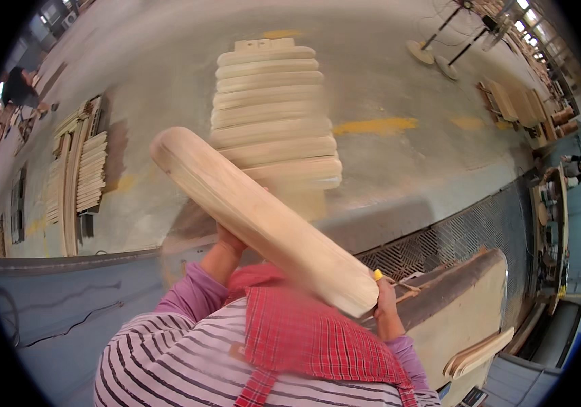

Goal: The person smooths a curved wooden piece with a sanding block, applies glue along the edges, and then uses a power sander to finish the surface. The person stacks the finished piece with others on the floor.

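A long pale wooden board (256, 210) with rounded ends is held slantwise in front of my chest, its far end up to the left. My left hand (231, 239) grips it from below near the middle; most of its fingers are hidden behind the wood. My right hand (386, 305) holds the near right end, with something yellow (377, 275) on the thumb. Beyond the board, a stack of similar rounded boards (267, 115) lies in a long row on the floor.
A large worktop (453, 319) stands to my right, with a few thin slats (479, 354) by its edge. Stacked wood strips (90, 169) lie at the left. Pedestal fans (448, 66) and more boards (521, 108) are far right. Another person (19, 87) is far left.
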### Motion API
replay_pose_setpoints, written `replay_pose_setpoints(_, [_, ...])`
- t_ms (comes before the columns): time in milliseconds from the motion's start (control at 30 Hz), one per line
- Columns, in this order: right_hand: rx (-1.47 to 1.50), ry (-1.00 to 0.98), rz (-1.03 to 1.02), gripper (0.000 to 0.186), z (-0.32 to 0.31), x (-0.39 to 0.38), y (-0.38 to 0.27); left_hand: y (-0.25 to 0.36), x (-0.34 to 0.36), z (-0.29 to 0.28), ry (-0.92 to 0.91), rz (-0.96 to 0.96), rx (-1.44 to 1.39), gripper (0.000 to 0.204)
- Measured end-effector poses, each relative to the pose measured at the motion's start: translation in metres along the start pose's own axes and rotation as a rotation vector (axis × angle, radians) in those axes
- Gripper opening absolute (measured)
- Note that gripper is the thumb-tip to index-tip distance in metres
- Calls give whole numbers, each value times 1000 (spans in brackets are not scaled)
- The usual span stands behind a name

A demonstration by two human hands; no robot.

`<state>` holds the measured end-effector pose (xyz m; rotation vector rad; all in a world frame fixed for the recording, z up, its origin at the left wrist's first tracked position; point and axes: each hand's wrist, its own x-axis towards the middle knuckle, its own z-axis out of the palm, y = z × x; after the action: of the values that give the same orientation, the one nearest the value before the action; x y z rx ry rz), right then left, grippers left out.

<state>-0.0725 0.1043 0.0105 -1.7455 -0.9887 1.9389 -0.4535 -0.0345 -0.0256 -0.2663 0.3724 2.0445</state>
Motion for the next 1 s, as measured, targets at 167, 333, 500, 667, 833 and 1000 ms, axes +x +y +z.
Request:
replay_pose_setpoints(167, [-57, -47, -230, 23, 37, 84, -43, 11, 8, 26, 342, 181, -40, 83])
replay_pose_setpoints(333, [-183, -114, -234, 27, 77, 169, -109, -33, 62, -46, 717, 203, 145, 80])
replay_pose_setpoints(500, [-402, -98, -296, 26, 77, 290, -142, -82, 150, -65, 891, 167, 103, 80])
replay_pose_setpoints(667, [-498, -122, -272, 32, 108, 417, -168, -110, 257, -131, 986, 237, 191, 81])
replay_pose_setpoints(833, [-605, -152, -393, 36, 159, 554, -153, -83, 379, -186, 1032, 198, 269, 77])
replay_pose_setpoints(1000, [-548, -237, -464, 41, 213, 651, -122, -42, 454, -232, 962, 325, 346, 75])
